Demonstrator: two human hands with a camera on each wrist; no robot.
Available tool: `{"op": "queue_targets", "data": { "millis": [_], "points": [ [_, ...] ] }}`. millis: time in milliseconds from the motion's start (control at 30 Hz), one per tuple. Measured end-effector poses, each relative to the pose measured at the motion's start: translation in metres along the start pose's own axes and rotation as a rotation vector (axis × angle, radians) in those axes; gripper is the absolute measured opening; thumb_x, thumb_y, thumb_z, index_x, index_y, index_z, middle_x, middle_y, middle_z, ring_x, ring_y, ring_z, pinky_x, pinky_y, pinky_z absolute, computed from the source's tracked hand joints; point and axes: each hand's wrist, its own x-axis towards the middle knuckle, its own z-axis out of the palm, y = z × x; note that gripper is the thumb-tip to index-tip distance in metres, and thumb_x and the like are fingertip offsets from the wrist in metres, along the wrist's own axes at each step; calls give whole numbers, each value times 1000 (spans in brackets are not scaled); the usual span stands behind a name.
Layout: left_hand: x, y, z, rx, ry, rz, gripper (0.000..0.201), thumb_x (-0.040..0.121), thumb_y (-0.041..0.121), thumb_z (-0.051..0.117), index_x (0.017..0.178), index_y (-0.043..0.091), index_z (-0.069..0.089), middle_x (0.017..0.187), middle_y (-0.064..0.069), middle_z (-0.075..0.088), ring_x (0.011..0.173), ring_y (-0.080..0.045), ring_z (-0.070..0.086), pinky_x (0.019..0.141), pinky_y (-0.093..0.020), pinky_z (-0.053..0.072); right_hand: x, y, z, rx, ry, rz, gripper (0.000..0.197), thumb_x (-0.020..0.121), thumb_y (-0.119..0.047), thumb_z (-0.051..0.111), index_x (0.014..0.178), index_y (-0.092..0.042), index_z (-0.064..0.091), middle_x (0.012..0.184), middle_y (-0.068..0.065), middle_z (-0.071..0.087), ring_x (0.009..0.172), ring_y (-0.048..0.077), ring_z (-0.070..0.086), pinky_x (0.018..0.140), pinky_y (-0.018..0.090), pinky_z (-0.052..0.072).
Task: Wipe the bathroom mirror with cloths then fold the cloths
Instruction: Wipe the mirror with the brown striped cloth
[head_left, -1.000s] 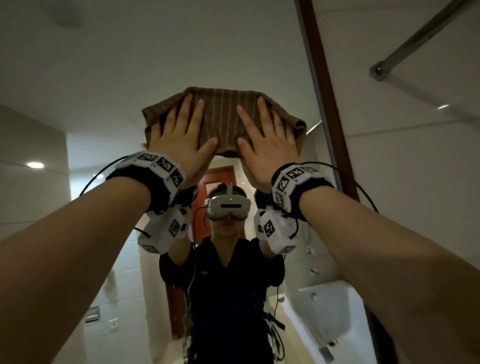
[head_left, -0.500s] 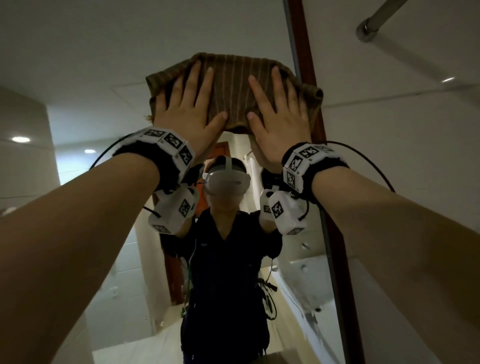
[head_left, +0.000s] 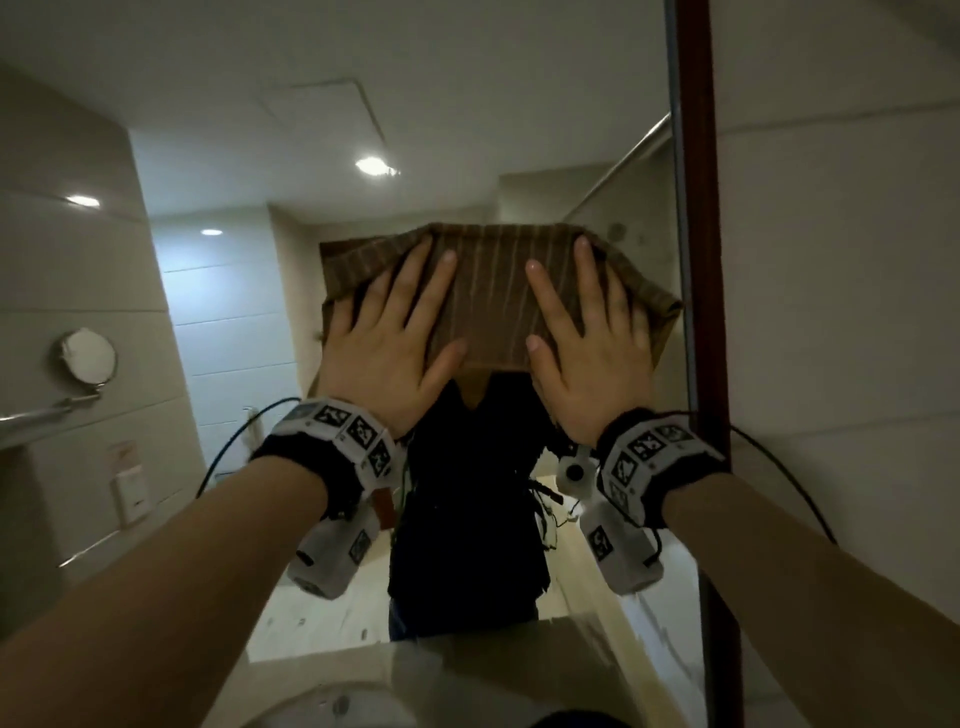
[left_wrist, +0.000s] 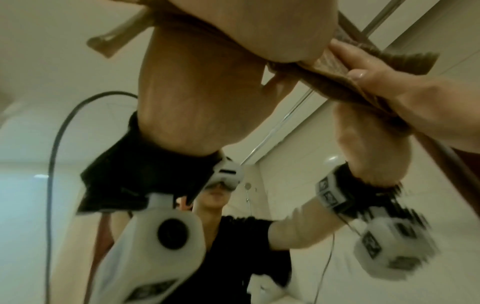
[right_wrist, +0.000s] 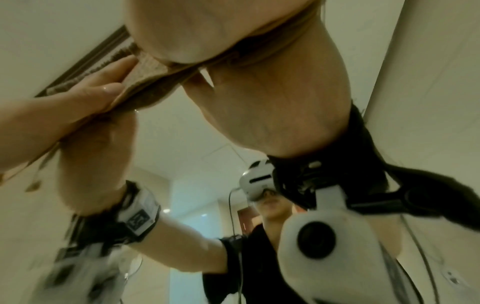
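The bathroom mirror, edged on its right by a dark wooden frame, has a brown striped cloth spread against its glass, pressed flat by the left hand and right hand, fingers straight and splayed.

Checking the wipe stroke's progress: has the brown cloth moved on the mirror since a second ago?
Yes. The brown cloth has slid down the mirror, along its brown frame, under both flat hands.

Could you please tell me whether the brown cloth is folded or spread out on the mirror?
Spread, mostly: the cloth lies flat under the open left hand and right hand, edges rumpled.
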Motion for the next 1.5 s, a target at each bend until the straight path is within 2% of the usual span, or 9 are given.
{"op": "queue_targets", "data": {
  "millis": [167,267,467,600,667,767,1100,1267,1500],
  "points": [
    [-87,-7,23,-15,-118,-69,73,93,57,30,153,29,-1,160,-1,8,138,-25,25,109,-48,21,-64,-31,25,21,-43,-55,65,94,-46,42,153,-36,15,162,5,2,137,31,29,104,45,30],
    [-127,-17,29,-36,-194,-88,73,92,57,30,153,27,3,159,-1,12,136,-25,29,108,-49,25,-92,-50,40,37,-128,-81,66,95,-47,39,154,-37,11,162,5,-2,136,29,30,103,46,35],
    [-126,-36,21,-50,-219,-45,72,92,60,27,153,30,3,159,3,13,136,-20,31,106,-40,20,-88,-69,40,34,-171,-32,62,95,-49,31,153,-35,15,162,7,3,131,31,32,96,47,43],
    [-104,-69,6,-54,-151,-43,73,92,60,29,153,31,0,160,5,7,138,-19,27,108,-41,20,-53,-90,30,61,-151,-67,65,93,-48,38,153,-37,17,162,5,5,130,28,37,92,40,43],
    [-85,-93,-4,-45,-116,-30,73,92,60,28,152,32,-4,160,6,2,139,-18,24,109,-43,21,-25,-105,24,69,-133,-85,65,95,-49,36,153,-40,8,163,1,-5,134,28,32,96,40,39],
    [-50,-142,-26,-30,-59,-22,72,92,61,23,151,34,-8,160,7,-5,142,-19,19,110,-46,22,26,-137,17,99,-128,-88,65,98,-50,30,150,-45,-9,159,-5,-24,143,29,17,108,47,28],
    [48,-277,-80,32,46,-82,74,83,71,9,146,43,-18,158,15,-16,145,-15,3,114,-49,10,187,-217,7,-15,-8,-162,60,99,-52,24,149,-48,-10,160,-6,-20,147,28,6,116,48,8],
    [65,-299,-83,46,138,-65,71,86,70,13,147,44,-14,158,15,-11,145,-15,5,114,-48,11,214,-236,11,-60,36,-133,60,98,-53,23,149,-47,-8,161,-5,-17,147,28,6,116,49,6],
    [62,-298,-83,40,131,-60,72,86,68,11,148,40,-12,159,13,-11,146,-16,5,114,-48,12,209,-243,14,-93,57,-96,60,98,-53,21,150,-45,-9,161,-1,-16,147,29,4,117,49,6]
  ]
}}
